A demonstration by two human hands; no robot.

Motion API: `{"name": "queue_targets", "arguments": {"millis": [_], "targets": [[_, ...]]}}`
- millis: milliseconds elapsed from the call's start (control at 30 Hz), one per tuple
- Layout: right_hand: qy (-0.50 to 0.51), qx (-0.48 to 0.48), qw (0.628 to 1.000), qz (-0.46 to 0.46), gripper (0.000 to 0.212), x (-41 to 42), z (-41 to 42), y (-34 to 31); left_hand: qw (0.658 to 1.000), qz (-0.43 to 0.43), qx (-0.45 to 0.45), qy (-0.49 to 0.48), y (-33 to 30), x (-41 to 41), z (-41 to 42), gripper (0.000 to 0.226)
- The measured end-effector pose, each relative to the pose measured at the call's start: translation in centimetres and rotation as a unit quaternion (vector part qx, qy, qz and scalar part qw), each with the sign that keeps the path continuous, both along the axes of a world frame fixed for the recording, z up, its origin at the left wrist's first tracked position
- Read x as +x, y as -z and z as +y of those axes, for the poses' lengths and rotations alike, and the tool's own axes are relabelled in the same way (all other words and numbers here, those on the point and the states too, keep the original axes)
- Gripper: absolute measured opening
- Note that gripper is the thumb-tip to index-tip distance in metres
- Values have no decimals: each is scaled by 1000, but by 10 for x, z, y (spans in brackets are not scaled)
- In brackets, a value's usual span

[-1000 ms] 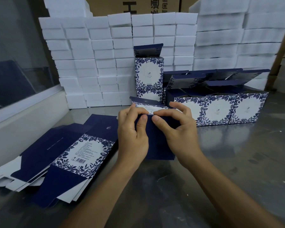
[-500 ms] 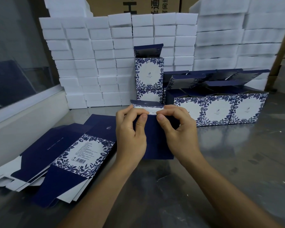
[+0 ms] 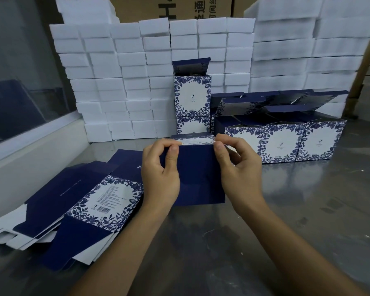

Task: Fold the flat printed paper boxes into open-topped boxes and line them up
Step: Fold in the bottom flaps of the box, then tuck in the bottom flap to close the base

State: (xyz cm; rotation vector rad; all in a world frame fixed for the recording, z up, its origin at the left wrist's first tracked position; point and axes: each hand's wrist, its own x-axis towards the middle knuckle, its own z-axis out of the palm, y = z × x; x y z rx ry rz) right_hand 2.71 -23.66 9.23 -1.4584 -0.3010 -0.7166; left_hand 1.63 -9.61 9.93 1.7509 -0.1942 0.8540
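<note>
While we folded: our left hand [image 3: 160, 171] and right hand [image 3: 237, 167] each pinched the box [image 3: 198, 174].
Beside us: flat boxes [image 3: 77, 201] lay stacked.

My left hand [image 3: 160, 169] and right hand [image 3: 237, 167] reach forward side by side, forearms angled inward, each grip a pinch of thumb against curled fingers.

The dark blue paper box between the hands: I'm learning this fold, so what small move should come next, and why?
Probably pull the two top corners apart to open the dark blue paper box into a sleeve. The left hand and right hand each pinch a top corner, and it still looks flat, unlike the row of folded blue-and-white floral boxes behind it.
</note>
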Motion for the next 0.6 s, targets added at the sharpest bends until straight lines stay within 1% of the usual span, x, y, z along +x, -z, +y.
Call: {"name": "queue_targets", "arguments": {"millis": [100,167,200,233,300,333,400,433,500,600], "targets": [[-10,19,1000,12,14,2,-4,1,1000,-11,5,1,1,0,-1,12],[-8,40,999,17,12,3,-5,1,999,-17,-29,17,1,0,-3,7],[-6,59,998,18,7,3,-6,1,998,-16,-58,28,0,0,-3,6],[-12,90,996,24,3,3,-5,0,995,-12,-88,35,0,0,-3,10],[-20,148,988,37,12,3,-5,-2,989,3,-141,49,0,1,-2,20],[-22,152,987,39,11,4,-6,-2,986,11,-157,55,0,2,-2,24],[-25,119,992,35,9,1,-6,-3,983,18,-170,65,1,3,-1,31],[-34,101,994,33,15,-1,-6,-2,983,20,-171,70,2,4,0,35],[-72,64,995,27,35,-3,-7,0,985,24,-154,80,4,6,3,49],[-120,5,992,32,65,-3,-12,4,990,38,-93,97,8,6,5,73]]}}
